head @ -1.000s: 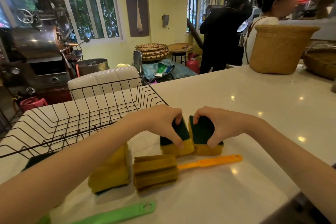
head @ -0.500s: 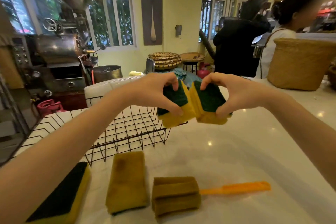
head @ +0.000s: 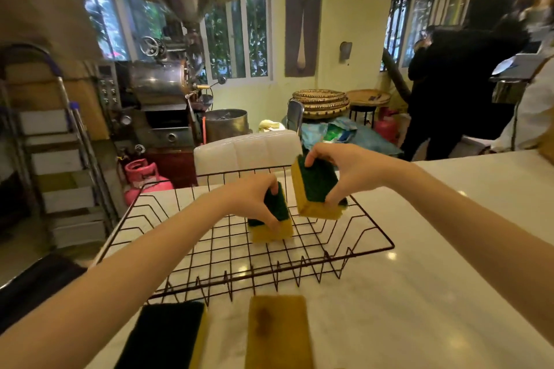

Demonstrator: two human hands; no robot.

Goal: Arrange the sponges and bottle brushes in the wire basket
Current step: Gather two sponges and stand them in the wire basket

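each hand's point(head: 254, 201) point(head: 347, 168) grip clamps a sponge point(head: 271, 219) point(head: 317, 189) over the wire basket point(head: 239, 252); two spare sponges point(head: 168, 335) point(head: 278, 332) nearby.

daylight from windows point(head: 227, 30) | countertop point(head: 419, 293) glare spots | blurred, wide-angle-bent edges

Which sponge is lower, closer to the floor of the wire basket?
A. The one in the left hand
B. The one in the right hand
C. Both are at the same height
A: the left hand holds its sponge low inside the wire basket, while the right hand holds its sponge higher.
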